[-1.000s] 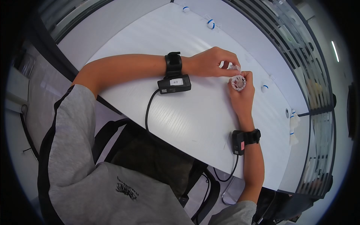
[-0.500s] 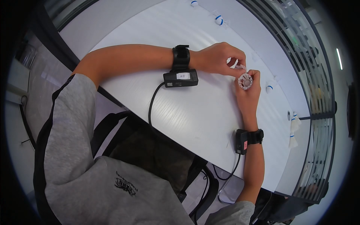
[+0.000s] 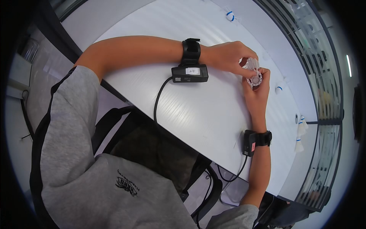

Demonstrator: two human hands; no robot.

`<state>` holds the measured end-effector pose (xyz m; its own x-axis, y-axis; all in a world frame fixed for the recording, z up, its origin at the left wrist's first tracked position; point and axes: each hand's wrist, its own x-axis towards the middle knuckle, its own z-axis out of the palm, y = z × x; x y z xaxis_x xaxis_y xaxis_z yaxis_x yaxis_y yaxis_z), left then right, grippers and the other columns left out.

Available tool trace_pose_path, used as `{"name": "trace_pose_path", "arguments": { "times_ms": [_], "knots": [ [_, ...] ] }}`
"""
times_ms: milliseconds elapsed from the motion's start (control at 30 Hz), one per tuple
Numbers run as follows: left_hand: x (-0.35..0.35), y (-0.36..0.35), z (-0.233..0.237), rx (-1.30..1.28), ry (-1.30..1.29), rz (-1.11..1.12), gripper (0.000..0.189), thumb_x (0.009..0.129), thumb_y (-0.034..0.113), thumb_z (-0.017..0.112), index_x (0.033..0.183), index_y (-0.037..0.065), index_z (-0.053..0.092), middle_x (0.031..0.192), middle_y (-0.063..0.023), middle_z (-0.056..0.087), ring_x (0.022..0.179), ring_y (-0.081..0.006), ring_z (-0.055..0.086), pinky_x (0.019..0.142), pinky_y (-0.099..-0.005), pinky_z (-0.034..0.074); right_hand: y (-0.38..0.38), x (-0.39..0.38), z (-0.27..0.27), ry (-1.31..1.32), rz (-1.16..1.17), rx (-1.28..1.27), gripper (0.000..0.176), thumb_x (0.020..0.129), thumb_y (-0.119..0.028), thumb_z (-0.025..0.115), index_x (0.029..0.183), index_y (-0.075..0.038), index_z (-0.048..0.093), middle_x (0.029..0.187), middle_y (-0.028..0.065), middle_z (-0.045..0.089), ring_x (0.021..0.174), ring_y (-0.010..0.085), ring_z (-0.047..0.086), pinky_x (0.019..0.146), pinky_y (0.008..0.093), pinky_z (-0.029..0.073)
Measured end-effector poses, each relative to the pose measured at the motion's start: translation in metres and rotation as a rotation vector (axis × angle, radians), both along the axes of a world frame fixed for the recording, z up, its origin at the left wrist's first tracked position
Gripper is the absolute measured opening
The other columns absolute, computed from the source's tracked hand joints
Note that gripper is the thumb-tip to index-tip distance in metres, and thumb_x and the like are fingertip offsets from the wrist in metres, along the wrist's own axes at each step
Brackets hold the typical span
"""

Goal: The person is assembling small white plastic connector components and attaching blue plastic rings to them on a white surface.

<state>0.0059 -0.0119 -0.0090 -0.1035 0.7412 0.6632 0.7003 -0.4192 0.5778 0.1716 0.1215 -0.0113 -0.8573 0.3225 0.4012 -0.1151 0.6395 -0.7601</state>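
My right hand (image 3: 257, 95) is closed around a white openwork shuttlecock (image 3: 254, 81), its round lattice end facing up toward me. Just above it, my left hand (image 3: 232, 57) has thumb and fingers pinched on a second white, lattice-like shuttlecock (image 3: 251, 63). The two white pieces overlap in this view, and the hands meet fingertip to fingertip over the white table (image 3: 183, 114). Part of both pieces is hidden by the fingers. Right of my right hand lies a shuttlecock with a blue band (image 3: 279, 89).
Another blue-banded shuttlecock (image 3: 230, 16) lies at the far edge, and several more (image 3: 299, 143) rest at the right. Black boxes (image 3: 190, 73) with cables are strapped to both wrists. A low partition (image 3: 305, 91) borders the table; a dark chair (image 3: 152, 152) stands beneath its near edge.
My left hand has come over the right one, and the white piece in it now shows upright above the right hand's shuttlecock. The view has shifted slightly.
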Motion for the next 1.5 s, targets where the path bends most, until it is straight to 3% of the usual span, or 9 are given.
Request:
{"name": "trace_pose_path", "arguments": {
  "times_ms": [100, 200, 500, 600, 900, 1000, 1100, 1500],
  "knots": [
    [0.0018, -0.0007, 0.0019, 0.02, -0.066, -0.046, 0.037, 0.086, 0.036, 0.076, 0.097, 0.0, 0.073, 0.078, -0.0106, 0.071, 0.066, -0.0194, 0.064, 0.06, -0.0327, 0.049, -0.0012, 0.0015, 0.0019, -0.02, 0.015, -0.026, 0.038, 0.086, 0.002, 0.071, 0.112, -0.005, 0.043, 0.1, 0.0059, 0.058, 0.089, 0.0117, 0.057, 0.082, 0.0271, 0.05],
    [0.0013, -0.0029, 0.0021, 0.014, -0.002, -0.025, 0.026, 0.089, 0.029, 0.078, 0.093, 0.003, 0.07, 0.08, -0.0074, 0.071, 0.066, -0.0172, 0.061, 0.058, -0.0303, 0.047, 0.0001, 0.0003, 0.0001, -0.012, 0.055, -0.054, 0.04, 0.087, 0.003, 0.07, 0.113, -0.005, 0.042, 0.103, 0.0052, 0.055, 0.092, 0.0116, 0.056, 0.085, 0.0267, 0.049],
    [0.0022, -0.0052, 0.003, 0.025, 0.066, 0.055, 0.029, 0.087, 0.029, 0.078, 0.087, 0.002, 0.067, 0.077, -0.0097, 0.069, 0.064, -0.0213, 0.065, 0.058, -0.0329, 0.049, 0.0045, 0.0, -0.0035, -0.002, 0.114, -0.097, 0.042, 0.087, 0.007, 0.069, 0.116, -0.005, 0.04, 0.109, 0.0047, 0.05, 0.098, 0.0116, 0.053, 0.089, 0.0255, 0.047],
    [0.0028, -0.0046, 0.0041, 0.043, 0.036, 0.041, 0.035, 0.086, 0.036, 0.076, 0.087, 0.002, 0.068, 0.073, -0.0114, 0.069, 0.063, -0.0256, 0.066, 0.058, -0.0361, 0.05, 0.0041, -0.0002, -0.0029, -0.004, 0.127, -0.134, 0.042, 0.088, 0.008, 0.067, 0.116, -0.005, 0.04, 0.11, 0.0043, 0.049, 0.099, 0.0114, 0.052, 0.089, 0.0252, 0.046],
    [0.002, -0.0047, 0.003, 0.057, 0.083, 0.058, 0.032, 0.089, 0.033, 0.075, 0.089, 0.002, 0.069, 0.077, -0.0108, 0.071, 0.065, -0.0244, 0.067, 0.06, -0.0353, 0.051, 0.0051, -0.0004, -0.0025, -0.002, 0.189, -0.208, 0.042, 0.089, 0.01, 0.065, 0.117, -0.006, 0.038, 0.112, 0.0034, 0.045, 0.102, 0.0102, 0.049, 0.09, 0.024, 0.045],
    [0.0035, -0.0053, 0.0036, 0.09, 0.084, 0.055, 0.026, 0.089, 0.026, 0.077, 0.085, 0.002, 0.066, 0.075, -0.0089, 0.068, 0.062, -0.0208, 0.063, 0.058, -0.0328, 0.049, 0.0052, 0.0001, -0.0014, -0.01, 0.196, -0.229, 0.042, 0.089, 0.01, 0.065, 0.118, -0.007, 0.038, 0.113, 0.003, 0.044, 0.103, 0.0098, 0.048, 0.09, 0.0232, 0.045],
    [0.0029, -0.0045, 0.0034, 0.057, 0.021, -0.027, 0.026, 0.089, 0.024, 0.077, 0.084, 0.002, 0.066, 0.074, -0.009, 0.068, 0.061, -0.0202, 0.062, 0.057, -0.0323, 0.048, 0.0041, 0.0009, -0.0016, -0.009, 0.203, -0.237, 0.042, 0.09, 0.01, 0.064, 0.118, -0.007, 0.038, 0.113, 0.0026, 0.044, 0.103, 0.0094, 0.048, 0.09, 0.0226, 0.045],
    [0.0011, -0.0041, 0.0034, -0.073, -0.021, -0.075, 0.026, 0.089, 0.026, 0.076, 0.086, 0.001, 0.068, 0.075, -0.0094, 0.07, 0.064, -0.018, 0.063, 0.06, -0.0316, 0.047, 0.0062, 0.0007, -0.0028, -0.026, 0.24, -0.225, 0.041, 0.092, 0.01, 0.063, 0.119, -0.007, 0.038, 0.114, 0.0019, 0.043, 0.102, 0.0089, 0.048, 0.091, 0.0232, 0.045]
  ]
}}
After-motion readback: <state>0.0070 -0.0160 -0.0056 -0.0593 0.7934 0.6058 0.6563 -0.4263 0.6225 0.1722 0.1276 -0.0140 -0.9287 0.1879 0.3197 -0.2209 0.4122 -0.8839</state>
